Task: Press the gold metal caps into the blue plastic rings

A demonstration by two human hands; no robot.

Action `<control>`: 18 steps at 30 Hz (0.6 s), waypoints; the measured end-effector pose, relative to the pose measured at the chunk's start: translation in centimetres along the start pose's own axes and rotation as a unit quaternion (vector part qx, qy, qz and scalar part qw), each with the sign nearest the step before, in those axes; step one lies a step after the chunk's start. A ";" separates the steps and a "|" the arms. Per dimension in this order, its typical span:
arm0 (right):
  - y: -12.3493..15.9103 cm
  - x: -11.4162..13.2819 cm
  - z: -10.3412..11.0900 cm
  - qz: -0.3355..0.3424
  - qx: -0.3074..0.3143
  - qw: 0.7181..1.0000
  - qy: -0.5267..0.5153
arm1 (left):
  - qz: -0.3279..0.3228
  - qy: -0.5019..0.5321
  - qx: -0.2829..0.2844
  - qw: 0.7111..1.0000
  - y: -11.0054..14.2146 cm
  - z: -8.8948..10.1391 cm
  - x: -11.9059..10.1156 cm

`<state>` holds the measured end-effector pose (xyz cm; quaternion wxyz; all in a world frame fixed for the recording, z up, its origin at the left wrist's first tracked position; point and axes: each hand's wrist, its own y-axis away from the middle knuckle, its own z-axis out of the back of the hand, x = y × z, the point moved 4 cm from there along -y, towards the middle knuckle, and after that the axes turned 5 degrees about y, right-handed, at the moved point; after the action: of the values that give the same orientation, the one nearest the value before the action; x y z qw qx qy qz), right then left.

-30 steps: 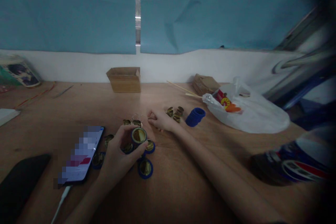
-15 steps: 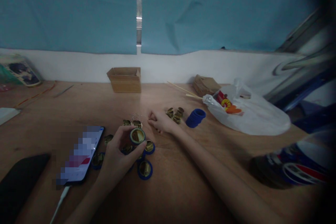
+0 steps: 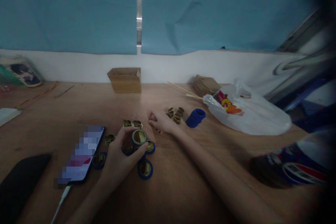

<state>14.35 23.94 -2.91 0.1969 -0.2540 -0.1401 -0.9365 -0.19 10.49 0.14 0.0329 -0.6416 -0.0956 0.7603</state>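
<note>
My left hand (image 3: 119, 157) pinches a blue-rimmed gold disc (image 3: 139, 137) between thumb and fingers, its shiny face turned up towards me. More blue-rimmed gold discs (image 3: 145, 169) lie on the table under and around this hand, some partly hidden by it. My right hand (image 3: 161, 121) rests on the table with its fingers curled together; whatever they may hold is hidden. Left of it lie small gold pieces (image 3: 137, 124) beside thin pale loops. To its right are several loose gold pieces (image 3: 178, 112) and a leaning stack of blue rings (image 3: 195, 118).
A phone (image 3: 84, 154) on a white cable and a black object (image 3: 23, 175) lie at the left. An open cardboard box (image 3: 126, 83) stands by the wall. At the right are a white plastic bag (image 3: 262, 119), a brown packet (image 3: 206, 84) and a Pepsi bottle (image 3: 294, 168).
My left hand has shifted very slightly down and right, the gold disc still pinched in it. My right hand is almost unmoved.
</note>
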 end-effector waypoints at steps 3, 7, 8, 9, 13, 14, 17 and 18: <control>0.0 0.1 0.1 0.000 -0.003 1.000 0.001 | -0.001 -0.003 -0.002 1.000 0.0 0.0 -0.1; 0.0 -0.1 0.0 0.004 -0.006 1.000 -0.005 | 0.002 -0.008 0.001 1.000 0.2 0.1 -0.2; 0.0 -0.1 0.0 0.005 -0.007 1.000 -0.007 | 0.002 -0.005 0.003 1.000 0.2 0.1 -0.1; 0.0 -0.2 -0.1 0.007 -0.008 1.000 -0.010 | 0.001 -0.004 0.003 1.000 0.2 0.1 -0.1; -0.1 -0.3 -0.2 0.020 -0.014 1.000 -0.018 | -0.008 -0.005 -0.005 1.000 0.1 0.2 0.0; -0.1 -0.4 -0.2 0.023 -0.018 0.999 -0.019 | -0.008 -0.006 -0.006 1.000 0.1 0.2 -0.1; 0.0 -0.4 -0.2 0.027 -0.030 0.999 -0.018 | -0.008 -0.004 -0.018 1.000 -0.1 0.3 -0.2; 0.0 -0.4 -0.2 0.026 -0.035 0.999 -0.016 | -0.010 -0.003 -0.022 1.000 -0.1 0.3 -0.2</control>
<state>14.60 23.99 -3.33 0.2101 -0.2792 -0.1037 -0.9312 -0.43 10.51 0.38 0.0258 -0.6392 -0.1190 0.7593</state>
